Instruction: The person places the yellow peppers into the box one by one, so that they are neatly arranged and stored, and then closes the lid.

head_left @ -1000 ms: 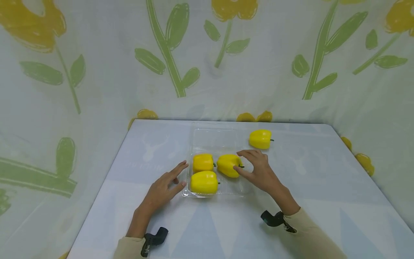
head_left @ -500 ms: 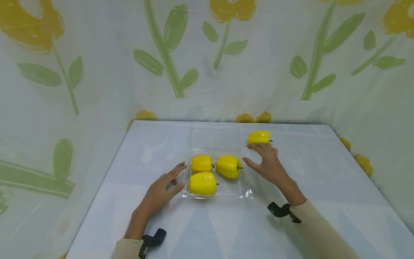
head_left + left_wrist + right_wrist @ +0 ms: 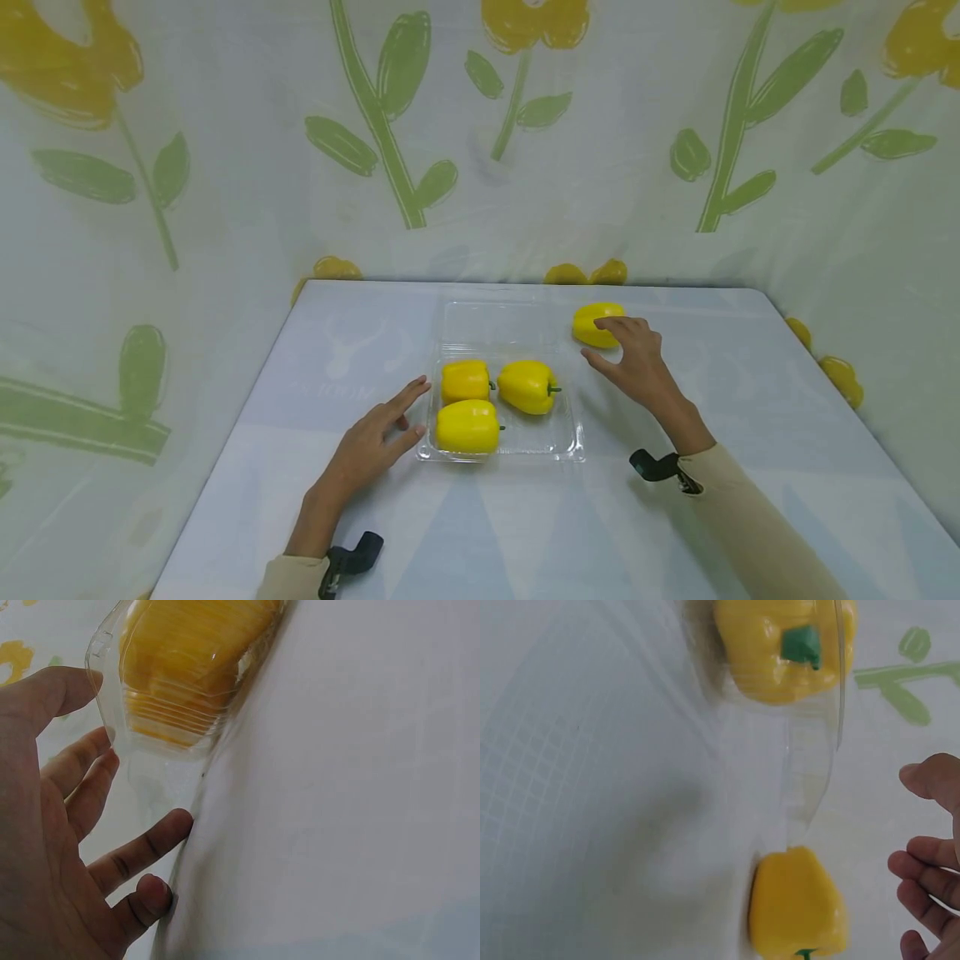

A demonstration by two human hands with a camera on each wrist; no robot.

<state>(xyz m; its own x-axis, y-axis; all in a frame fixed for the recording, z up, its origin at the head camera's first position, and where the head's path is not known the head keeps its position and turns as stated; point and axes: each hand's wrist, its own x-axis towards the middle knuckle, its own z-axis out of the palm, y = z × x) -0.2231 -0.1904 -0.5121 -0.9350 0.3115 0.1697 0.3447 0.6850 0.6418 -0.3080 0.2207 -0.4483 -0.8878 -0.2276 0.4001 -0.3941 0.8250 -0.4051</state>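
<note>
Three yellow bell peppers sit in a clear plastic clamshell box: a back left pepper, a front left pepper and a right pepper with its green stem to the right. My left hand is at the box's left side, fingers spread, thumb and fingertips right at the rim in the left wrist view. A loose bell pepper lies on the table behind the box's right side. My right hand, thumb and fingers apart and holding nothing, overlaps that pepper in the head view.
The box's lid lies folded back toward the table's far edge. A white patterned table bears everything. Behind it hangs a cloth printed with flowers. Each wrist carries a black camera mount.
My right hand has let go of the right pepper in the box and moved right and back, up to the loose pepper. My left hand stays at the box's left side.
</note>
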